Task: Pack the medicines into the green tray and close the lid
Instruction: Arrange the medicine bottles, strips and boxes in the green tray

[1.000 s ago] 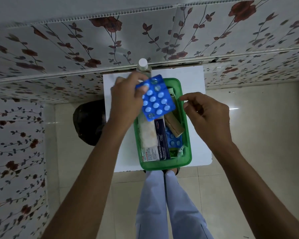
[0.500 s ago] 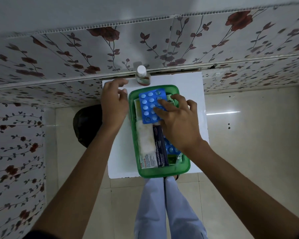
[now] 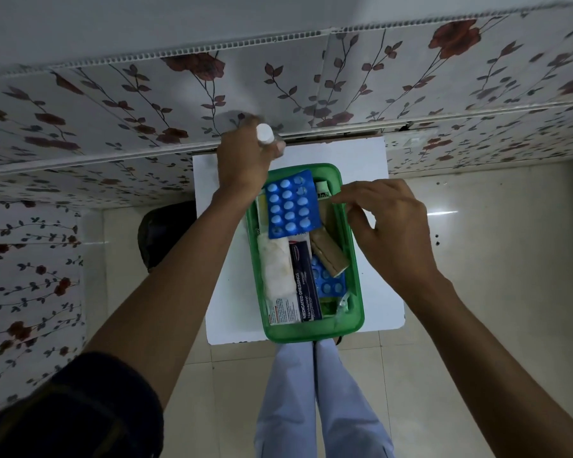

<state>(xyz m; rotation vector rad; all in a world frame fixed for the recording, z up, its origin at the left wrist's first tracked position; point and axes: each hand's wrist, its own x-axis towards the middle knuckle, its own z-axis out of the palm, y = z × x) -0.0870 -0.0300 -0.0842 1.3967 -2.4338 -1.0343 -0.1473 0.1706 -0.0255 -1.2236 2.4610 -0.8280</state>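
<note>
The green tray (image 3: 354, 259) stands on a small white table (image 3: 227, 292). Inside lie a blue blister pack (image 3: 291, 206) on top at the far end, a white gauze pad (image 3: 277, 269), a dark medicated-dressings box (image 3: 305, 285), a brown packet (image 3: 329, 256), a second blue blister pack (image 3: 328, 282) and a tube (image 3: 323, 193). My left hand (image 3: 242, 160) is closed around a small white-capped bottle (image 3: 265, 135) at the table's far edge, beyond the tray. My right hand (image 3: 391, 226) hovers over the tray's right rim, fingers apart, holding nothing. No lid is visible.
A floral-patterned wall (image 3: 311, 87) runs right behind the table. A dark round object (image 3: 166, 233) sits on the tiled floor left of the table. My legs in light trousers (image 3: 311, 408) are below the tray's near end.
The blue blister pack went from my left hand into the tray, pressed down by my right hand. My right hand then lifted off to the right, and my left hand reached back and gripped the bottle.
</note>
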